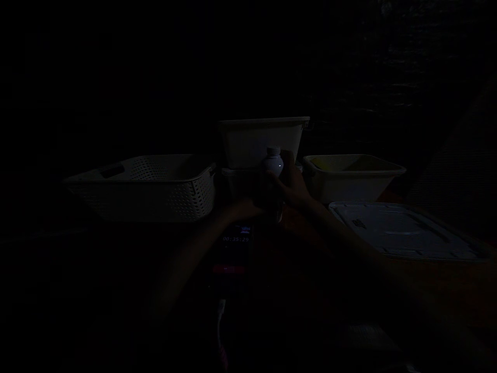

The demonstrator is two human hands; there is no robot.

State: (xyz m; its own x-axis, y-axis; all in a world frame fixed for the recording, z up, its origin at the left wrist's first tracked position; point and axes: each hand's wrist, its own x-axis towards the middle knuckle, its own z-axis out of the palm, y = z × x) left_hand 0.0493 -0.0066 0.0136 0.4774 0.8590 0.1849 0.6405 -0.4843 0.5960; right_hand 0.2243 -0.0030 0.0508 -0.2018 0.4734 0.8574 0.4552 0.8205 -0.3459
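Observation:
The scene is very dark. In the middle, my right hand (pixel 294 184) is wrapped round a pale, capped bottle (pixel 273 165), which stands upright in its grip with the thumb across the front. Lower and to the left, my left hand (pixel 250 207) reaches in close to the bottle's lower part; its fingers are lost in shadow. A small pale edge shows just below the hands, too dim to name. Behind the bottle stands a white tub (pixel 248 142), set on top of another pale container (pixel 235 181).
A perforated white basket (pixel 155 199) stands at left. At right is a white tub (pixel 349 185) with something yellowish inside, and a pale lid (pixel 399 230) lies before it. A phone (pixel 233 254) showing a timer lies below my hands, a cable (pixel 220 318) running from it.

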